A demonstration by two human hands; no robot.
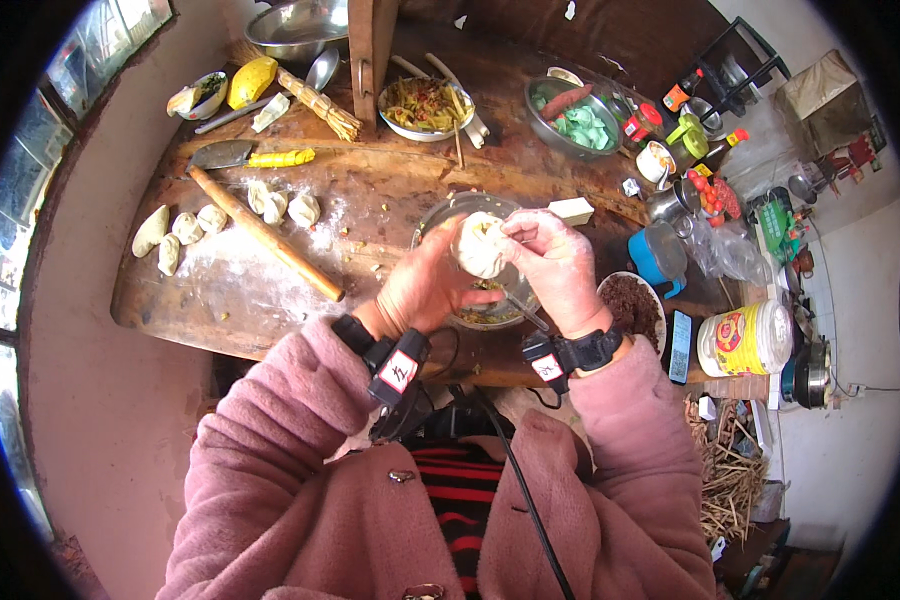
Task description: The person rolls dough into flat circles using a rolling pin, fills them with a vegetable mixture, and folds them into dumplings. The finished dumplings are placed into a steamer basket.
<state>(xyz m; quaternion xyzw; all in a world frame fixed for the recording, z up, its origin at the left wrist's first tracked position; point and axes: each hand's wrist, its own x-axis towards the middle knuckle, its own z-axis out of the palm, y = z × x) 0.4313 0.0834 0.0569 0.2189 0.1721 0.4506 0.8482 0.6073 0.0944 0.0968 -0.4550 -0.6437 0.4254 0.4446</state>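
My left hand (pixel 424 281) cups a pleated stuffed bun (pixel 481 251) of pale dough from the left side. With thumb and forefinger, my right hand (pixel 553 255) pinches the bun's gathered rim, where a small opening shows. Both hands are dusted with flour. Beneath them stands a metal bowl (pixel 457 201) with some chopped filling (pixel 487 285) in it, partly hidden by the hands. A spoon handle (pixel 525 310) slants over its near rim. A wooden rolling pin (pixel 270 236) lies on the floured wooden table (pixel 375 169) to the left, among several dough pieces (pixel 187 227).
Behind the rolling pin lies a cleaver (pixel 225 155) with a yellow-wrapped handle. A bowl of chopped vegetables (pixel 426 109) stands at the back. On the right are a plate of dark filling (pixel 631 306), a phone (pixel 679 346), a blue jug (pixel 656 253) and a white tub (pixel 746 339).
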